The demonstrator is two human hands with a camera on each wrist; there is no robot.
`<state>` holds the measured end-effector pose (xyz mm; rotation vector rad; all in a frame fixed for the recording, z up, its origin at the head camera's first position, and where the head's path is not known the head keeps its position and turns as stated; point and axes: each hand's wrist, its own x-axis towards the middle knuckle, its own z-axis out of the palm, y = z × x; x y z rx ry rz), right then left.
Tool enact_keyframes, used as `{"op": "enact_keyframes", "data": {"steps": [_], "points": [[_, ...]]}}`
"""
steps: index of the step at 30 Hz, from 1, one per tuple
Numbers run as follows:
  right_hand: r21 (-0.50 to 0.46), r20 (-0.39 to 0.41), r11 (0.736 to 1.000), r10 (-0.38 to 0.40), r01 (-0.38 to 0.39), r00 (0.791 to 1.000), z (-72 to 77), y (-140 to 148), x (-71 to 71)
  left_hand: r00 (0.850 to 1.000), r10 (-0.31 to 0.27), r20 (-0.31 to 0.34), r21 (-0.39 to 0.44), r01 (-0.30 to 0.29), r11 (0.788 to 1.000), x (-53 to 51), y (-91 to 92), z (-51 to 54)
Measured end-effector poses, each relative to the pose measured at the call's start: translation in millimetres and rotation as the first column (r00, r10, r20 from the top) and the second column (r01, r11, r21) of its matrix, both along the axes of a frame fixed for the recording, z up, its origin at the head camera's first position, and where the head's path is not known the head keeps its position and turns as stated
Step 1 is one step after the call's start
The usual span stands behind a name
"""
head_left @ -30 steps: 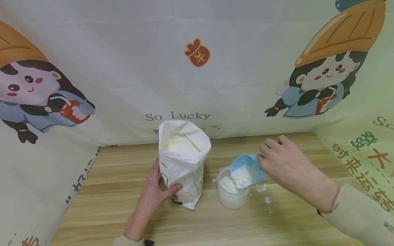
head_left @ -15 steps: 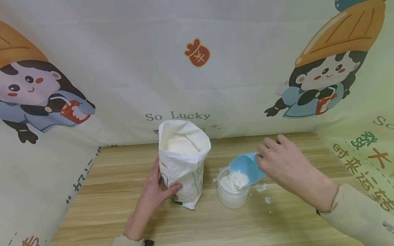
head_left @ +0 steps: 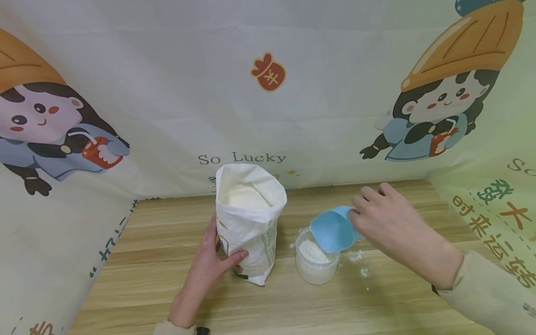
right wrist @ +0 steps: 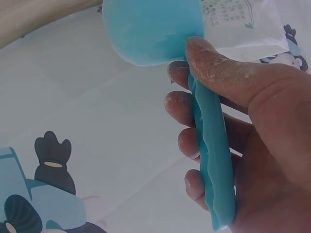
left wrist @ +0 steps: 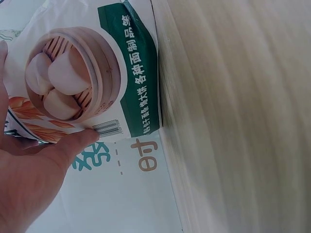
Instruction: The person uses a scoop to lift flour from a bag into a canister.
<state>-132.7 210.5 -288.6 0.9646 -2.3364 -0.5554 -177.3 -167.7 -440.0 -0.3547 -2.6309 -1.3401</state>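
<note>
My right hand (head_left: 385,216) grips a blue scoop (head_left: 332,231) by its handle, fingers wrapped round it in the right wrist view with white powder on the thumb and fingertips. The scoop's bowl is tipped over the right part of a clear round tub (head_left: 317,272), and its inside looks bare but for a thin dusting. White powder (head_left: 311,251) fills much of the tub. At the left, my left hand (head_left: 211,260) holds the side of an upright white flour bag (head_left: 251,242), thumb across its front. The bag's top is open, with flour visible inside.
Spilled powder (head_left: 364,271) dots the wooden table (head_left: 167,260) to the right of the tub. A printed cloth (head_left: 335,130) stands behind the table and along both sides. The bag stands close to the back edge.
The scoop has tilted further, and the heap of powder in it has slid out into the tub. The left hand and the bag have stayed in place.
</note>
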Motion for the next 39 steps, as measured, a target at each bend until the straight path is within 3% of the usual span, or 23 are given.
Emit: {"op": "enact_keyframes", "data": {"steps": [22, 27, 39], "points": [[-0.213, 0.114, 0.977, 0.029, -0.004, 0.993, -13.6, 41, -2.2, 0.999, -0.019, -0.028, 0.011, 0.019, 1.0, 0.5, -0.7, -1.1], [-0.276, 0.158, 0.961, 0.021, 0.024, 0.987, -17.9, 53, -2.5, 1.0, -0.018, -0.016, 0.014, 0.018, 1.0, -0.1, -1.2, -1.7], [-0.425, 0.156, 0.904, 0.04, 0.031, 0.987, -23.2, 60, -3.7, 1.0, -0.006, -0.028, 0.001, 0.006, 1.0, 0.2, -1.4, -2.6]]}}
